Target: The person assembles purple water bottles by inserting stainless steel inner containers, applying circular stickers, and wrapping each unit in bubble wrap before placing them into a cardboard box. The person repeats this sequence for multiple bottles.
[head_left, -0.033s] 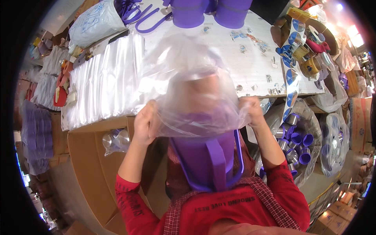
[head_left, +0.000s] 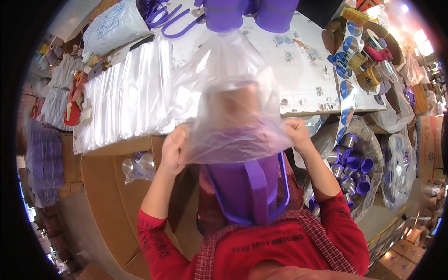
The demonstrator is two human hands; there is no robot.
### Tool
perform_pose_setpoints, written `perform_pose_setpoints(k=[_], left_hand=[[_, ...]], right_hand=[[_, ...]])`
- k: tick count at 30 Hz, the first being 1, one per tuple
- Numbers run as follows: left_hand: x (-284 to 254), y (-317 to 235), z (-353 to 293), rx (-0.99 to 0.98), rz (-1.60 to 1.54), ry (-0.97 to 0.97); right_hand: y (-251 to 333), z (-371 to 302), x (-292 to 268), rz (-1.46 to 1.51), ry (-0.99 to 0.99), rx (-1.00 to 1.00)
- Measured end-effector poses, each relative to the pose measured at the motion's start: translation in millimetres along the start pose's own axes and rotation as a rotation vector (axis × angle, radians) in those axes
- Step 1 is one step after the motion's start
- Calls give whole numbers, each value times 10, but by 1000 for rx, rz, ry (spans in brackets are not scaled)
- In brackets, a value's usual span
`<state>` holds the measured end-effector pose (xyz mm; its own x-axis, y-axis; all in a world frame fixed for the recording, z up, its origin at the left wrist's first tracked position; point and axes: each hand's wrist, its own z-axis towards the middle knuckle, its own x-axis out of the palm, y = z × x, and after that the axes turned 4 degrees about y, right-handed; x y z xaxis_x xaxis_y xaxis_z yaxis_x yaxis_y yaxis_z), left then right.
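A clear plastic bag (head_left: 233,58) covers the far part of a purple jug-like container (head_left: 238,179), which rests near my lap with its thick handle toward me. A purple hoop runs around its near side. Through the film I make out a blurred brownish, shiny end of the container. My left hand (head_left: 174,148) is closed on the left side of the bag's mouth. On the opposite side, my right hand (head_left: 297,133) pinches the edge. Between them the bag's mouth crosses the purple body, leaving the handle mostly outside.
A stack of clear bags (head_left: 126,93) lies on the white table (head_left: 303,74), with purple containers (head_left: 275,16) at the far edge. An open cardboard box (head_left: 107,196) stands left. At right, a bag holds several purple-rimmed metal cups (head_left: 352,163). A sticker strip (head_left: 346,93) hangs nearby.
The bag's far end has risen into a taller, more pointed shape. My hands remain gripping its mouth, with only a slight shift.
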<state>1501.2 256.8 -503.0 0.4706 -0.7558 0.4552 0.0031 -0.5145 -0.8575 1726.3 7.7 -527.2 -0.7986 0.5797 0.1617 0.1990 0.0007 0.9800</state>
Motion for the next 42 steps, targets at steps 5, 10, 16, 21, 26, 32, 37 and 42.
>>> perform_pose_setpoints(k=[5,10,16,21,26,32,37,42], left_hand=[[24,101,-820,-196,636,719],[524,-122,-1000,-505,1486,1026],[826,-625,-119,836,1647,279],[932,-367,75,674,1544,901],[72,-984,-916,914,1658,400],[-728,-233,-2991,615,1711,-862],[-1458,708,-3768,54,1249,-1367],[-2697,1777,-3412,-875,1489,-908]], right_hand=[[242,-848,-35,-84,349,-333],[320,-1297,178,-358,1011,-73],[-445,-1926,318,-838,1333,183],[-296,-1831,-114,-656,1452,249],[652,-1014,-660,-579,28,35],[229,108,-724,-130,-255,-179],[-166,315,-445,-201,-50,-61],[-41,427,-251,-330,-87,58]])
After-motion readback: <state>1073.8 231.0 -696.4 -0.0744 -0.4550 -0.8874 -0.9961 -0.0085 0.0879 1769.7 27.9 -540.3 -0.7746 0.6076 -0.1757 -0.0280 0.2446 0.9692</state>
